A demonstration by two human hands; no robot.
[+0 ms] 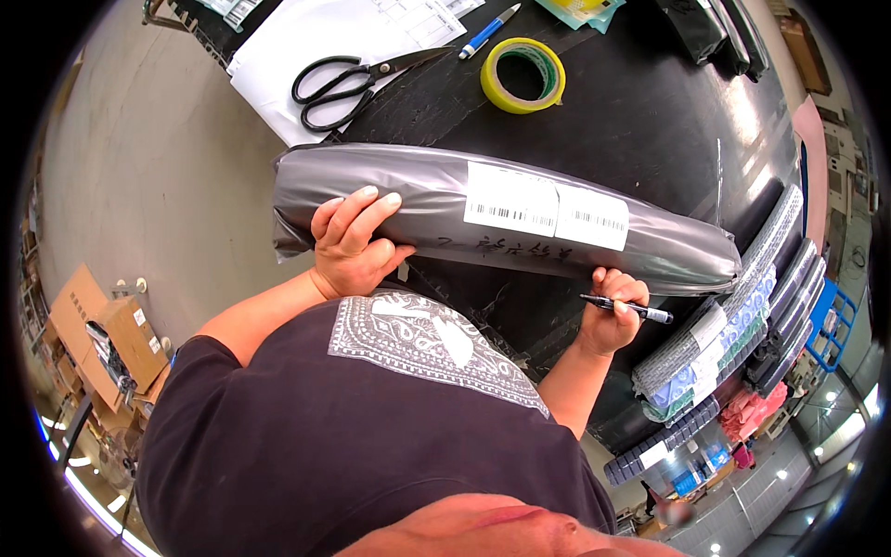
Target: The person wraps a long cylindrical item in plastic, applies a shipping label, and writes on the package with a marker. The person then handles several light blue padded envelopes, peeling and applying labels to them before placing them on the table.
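A long package wrapped in shiny grey plastic [429,200] lies across the black table in front of me. White labels with barcodes [509,198] are stuck on its side, and dark handwriting runs below them. My left hand [357,239] grips the near edge of the package towards its left end, fingers bent over the plastic. In my right hand [613,314] is a black marker [657,316], pinched between thumb and fingers. Its dark tip points left, and that hand is close to the package's near edge, towards the right end.
Beyond the package lie black-handled scissors [339,91] on white papers [278,60], a blue and white pen [489,32] and a yellow tape roll [492,85]. Rolled goods in clear wrap [715,330] line the right side. Black packages [696,32] sit at the far right.
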